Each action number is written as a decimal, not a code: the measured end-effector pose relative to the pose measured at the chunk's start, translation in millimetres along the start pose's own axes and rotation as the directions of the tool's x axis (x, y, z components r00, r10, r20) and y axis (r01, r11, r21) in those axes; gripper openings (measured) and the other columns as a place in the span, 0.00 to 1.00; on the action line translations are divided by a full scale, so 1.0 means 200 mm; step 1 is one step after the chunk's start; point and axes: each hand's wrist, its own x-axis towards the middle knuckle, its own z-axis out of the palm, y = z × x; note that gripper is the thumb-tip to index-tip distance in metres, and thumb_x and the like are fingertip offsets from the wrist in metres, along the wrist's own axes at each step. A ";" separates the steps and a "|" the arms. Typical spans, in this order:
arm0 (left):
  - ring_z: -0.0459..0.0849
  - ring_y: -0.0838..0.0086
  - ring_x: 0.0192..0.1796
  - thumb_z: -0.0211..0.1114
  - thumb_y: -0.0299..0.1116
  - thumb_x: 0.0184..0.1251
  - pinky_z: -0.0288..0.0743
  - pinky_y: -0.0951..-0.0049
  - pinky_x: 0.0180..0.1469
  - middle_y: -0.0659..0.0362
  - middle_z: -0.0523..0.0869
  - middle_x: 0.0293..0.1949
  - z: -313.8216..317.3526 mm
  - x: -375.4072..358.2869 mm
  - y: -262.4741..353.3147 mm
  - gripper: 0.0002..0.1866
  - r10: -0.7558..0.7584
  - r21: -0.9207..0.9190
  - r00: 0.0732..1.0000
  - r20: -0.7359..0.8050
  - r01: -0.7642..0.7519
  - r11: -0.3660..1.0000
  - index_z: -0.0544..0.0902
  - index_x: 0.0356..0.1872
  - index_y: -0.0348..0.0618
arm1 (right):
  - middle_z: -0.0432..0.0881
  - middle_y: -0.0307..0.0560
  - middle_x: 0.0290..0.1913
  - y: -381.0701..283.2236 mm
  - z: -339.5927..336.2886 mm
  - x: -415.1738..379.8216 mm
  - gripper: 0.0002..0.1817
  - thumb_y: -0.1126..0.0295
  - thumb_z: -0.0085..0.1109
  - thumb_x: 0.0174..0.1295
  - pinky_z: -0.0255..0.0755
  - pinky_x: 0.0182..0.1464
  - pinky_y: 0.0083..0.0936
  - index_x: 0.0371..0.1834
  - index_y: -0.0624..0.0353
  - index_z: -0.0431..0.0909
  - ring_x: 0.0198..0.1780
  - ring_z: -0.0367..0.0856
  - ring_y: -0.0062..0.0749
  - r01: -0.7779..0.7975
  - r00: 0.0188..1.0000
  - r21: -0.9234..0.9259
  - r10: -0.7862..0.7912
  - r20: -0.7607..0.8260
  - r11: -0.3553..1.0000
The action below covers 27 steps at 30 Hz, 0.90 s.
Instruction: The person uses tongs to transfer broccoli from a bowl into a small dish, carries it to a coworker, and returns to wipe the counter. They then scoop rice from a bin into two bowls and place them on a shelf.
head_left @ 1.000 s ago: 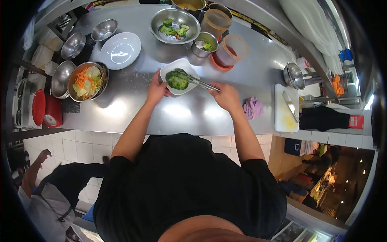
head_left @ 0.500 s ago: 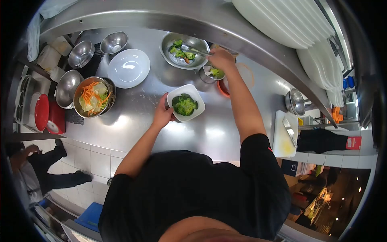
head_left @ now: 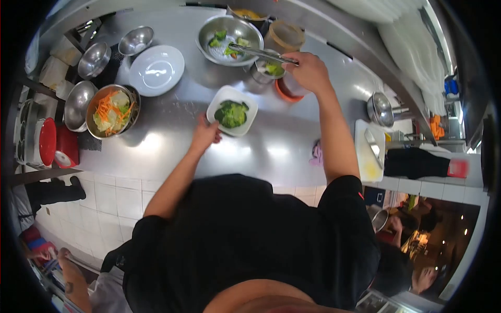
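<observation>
My right hand (head_left: 309,72) grips metal tongs (head_left: 261,53), whose tips reach over a steel bowl (head_left: 257,39) with several broccoli florets (head_left: 218,37) in it. Whether the tips pinch a floret I cannot make out. A square white bowl (head_left: 249,99) heaped with broccoli (head_left: 231,115) stands on the steel counter. At its lower left corner is my left hand (head_left: 206,134), fingers apart, close to or touching the wall. Below the tongs sits a small steel pot (head_left: 258,76) with pale green vegetable inside, beside an orange-rimmed container (head_left: 287,95).
To the left are a white plate (head_left: 156,70), a bowl of carrot shreds and leaves (head_left: 112,113), several steel bowls (head_left: 94,60) and a red scale (head_left: 65,146). A knife (head_left: 372,143) lies on a cutting board (head_left: 361,156) at right. A shelf with plates overhangs the back.
The tongs have swung left and lower over the steel bowl, with my right hand shifted right. My left hand has loosened from the white bowl's side. The whole view has shifted upward.
</observation>
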 end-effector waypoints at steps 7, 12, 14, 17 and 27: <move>0.82 0.68 0.24 0.45 0.26 0.66 0.79 0.71 0.24 0.48 0.80 0.30 0.01 0.01 0.05 0.21 0.035 0.034 0.999 0.039 -0.036 0.999 0.57 0.59 0.38 | 0.84 0.51 0.36 -0.09 -0.07 -0.62 0.15 0.62 0.58 0.54 0.74 0.43 0.38 0.45 0.46 0.83 0.40 0.81 0.47 -0.072 0.977 -0.142 0.098 0.188 0.987; 0.82 0.67 0.24 0.43 0.25 0.65 0.79 0.70 0.25 0.46 0.80 0.31 0.03 0.00 0.03 0.20 0.029 0.031 0.999 0.031 -0.030 0.999 0.57 0.58 0.37 | 0.84 0.50 0.37 -0.07 0.09 -0.75 0.15 0.61 0.59 0.54 0.74 0.44 0.39 0.46 0.45 0.82 0.42 0.81 0.46 -0.073 0.972 -0.148 0.104 0.211 0.986; 0.82 0.67 0.24 0.43 0.25 0.65 0.79 0.70 0.24 0.46 0.80 0.31 0.04 0.00 0.03 0.19 0.010 0.025 1.000 0.002 -0.010 1.000 0.57 0.58 0.37 | 0.84 0.48 0.39 -0.07 0.13 -0.75 0.16 0.60 0.59 0.54 0.74 0.45 0.39 0.47 0.46 0.82 0.43 0.81 0.45 -0.076 0.967 -0.148 0.109 0.231 0.986; 0.81 0.67 0.23 0.44 0.25 0.65 0.79 0.70 0.23 0.47 0.80 0.31 0.03 -0.01 0.04 0.20 0.024 0.025 1.000 0.016 -0.025 0.999 0.57 0.58 0.37 | 0.84 0.49 0.39 -0.08 0.16 -0.74 0.16 0.61 0.59 0.54 0.74 0.45 0.40 0.47 0.45 0.82 0.43 0.81 0.45 -0.010 0.975 -0.163 0.046 0.216 0.987; 0.81 0.69 0.19 0.46 0.24 0.64 0.77 0.72 0.19 0.47 0.80 0.28 -0.01 0.05 0.00 0.18 0.104 -0.017 0.994 -0.023 -0.104 0.994 0.61 0.55 0.34 | 0.83 0.50 0.42 -0.07 -0.01 -0.22 0.18 0.58 0.57 0.53 0.74 0.46 0.40 0.47 0.47 0.81 0.44 0.81 0.47 -0.100 0.995 -0.104 0.100 -0.001 0.990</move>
